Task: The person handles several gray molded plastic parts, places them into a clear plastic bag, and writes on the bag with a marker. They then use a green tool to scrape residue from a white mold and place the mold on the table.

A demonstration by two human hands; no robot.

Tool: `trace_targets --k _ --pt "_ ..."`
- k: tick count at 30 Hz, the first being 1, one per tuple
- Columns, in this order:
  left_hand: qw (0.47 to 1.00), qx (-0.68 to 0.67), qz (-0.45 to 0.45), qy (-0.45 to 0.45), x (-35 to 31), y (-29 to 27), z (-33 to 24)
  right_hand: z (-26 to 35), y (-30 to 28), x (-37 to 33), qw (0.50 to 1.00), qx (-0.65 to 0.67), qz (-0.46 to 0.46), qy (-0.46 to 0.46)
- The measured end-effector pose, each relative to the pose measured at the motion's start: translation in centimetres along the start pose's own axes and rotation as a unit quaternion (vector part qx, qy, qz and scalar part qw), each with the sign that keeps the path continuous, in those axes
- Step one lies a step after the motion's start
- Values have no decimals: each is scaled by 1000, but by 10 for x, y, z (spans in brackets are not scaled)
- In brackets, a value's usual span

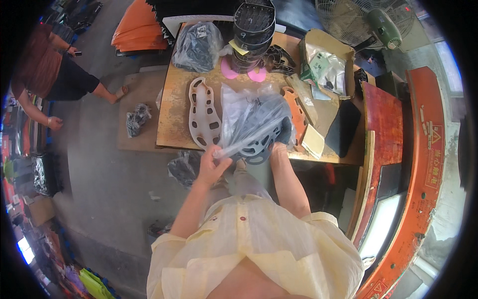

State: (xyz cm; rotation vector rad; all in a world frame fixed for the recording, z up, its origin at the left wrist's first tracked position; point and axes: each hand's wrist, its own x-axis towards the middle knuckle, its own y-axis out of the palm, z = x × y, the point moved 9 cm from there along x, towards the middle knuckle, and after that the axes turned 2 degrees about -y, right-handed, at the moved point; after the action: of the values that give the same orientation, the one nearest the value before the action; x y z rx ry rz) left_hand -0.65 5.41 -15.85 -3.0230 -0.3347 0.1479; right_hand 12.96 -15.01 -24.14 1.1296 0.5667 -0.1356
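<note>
A clear plastic bag [246,107] lies over the near edge of the wooden table, with dark grey sole-shaped pieces [261,145] with oval cut-outs partly inside it. My left hand [214,167] is closed on the near left edge of the bag, thumb and fingers pinching the film. At the bag's right side my right hand [279,148] grips the dark pieces; its fingertips are hidden behind them and the film. To the left of the bag lies a beige sole-shaped piece [195,119] with holes. An orange one [295,112] lies to the right, partly covered.
Behind stand stacked black ring-shaped moulds [254,22], a filled plastic bag [196,47] and an open cardboard box [307,47]. A fan [383,29] is at the back right. An orange steel beam [432,149] borders the right. Another person [64,74] is at the left.
</note>
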Motion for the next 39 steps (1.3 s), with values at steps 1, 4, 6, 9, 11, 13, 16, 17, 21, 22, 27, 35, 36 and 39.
trace_targets --k 1,4,6,9,11,13,16,17,21,22,27,35,36,39 --pt "982 170 20 85 6 -3 -7 1 16 -3 998 18 52 14" --pt "950 307 -40 52 32 -34 29 5 26 -10 1000 -30 7 7" --pt "967 219 -134 -5 50 -48 64 8 32 -17 998 -53 -27 -30" --pt "970 70 -229 36 47 -32 92 10 56 -19 998 3 33 -49" --pt "975 179 -133 1 30 15 101 20 64 -13 995 30 80 -60" --pt "974 193 -34 -116 -6 44 113 37 68 0 987 40 147 -58" --pt "986 18 -96 -132 -43 35 85 72 17 23 967 -162 19 -197" --pt "987 3 -120 -106 -49 29 71 81 -4 24 940 -231 -42 -249" --pt "942 295 -98 124 -40 22 12 16 -57 37 991 -113 -50 -45" --pt "945 280 -118 118 -39 16 12 13 -53 40 990 -128 -12 -54" --pt "917 -121 -330 -190 -26 -34 77 10 -51 52 978 -174 -18 -116" --pt "807 -585 41 68 32 -12 -29 7 -52 43 949 -274 -6 -154" --pt "815 -579 -4 28 31 -19 -27 9 -53 39 950 -271 -33 -152" --pt "868 -493 -47 -32 21 -29 -33 3 -50 33 987 -105 -85 -88"
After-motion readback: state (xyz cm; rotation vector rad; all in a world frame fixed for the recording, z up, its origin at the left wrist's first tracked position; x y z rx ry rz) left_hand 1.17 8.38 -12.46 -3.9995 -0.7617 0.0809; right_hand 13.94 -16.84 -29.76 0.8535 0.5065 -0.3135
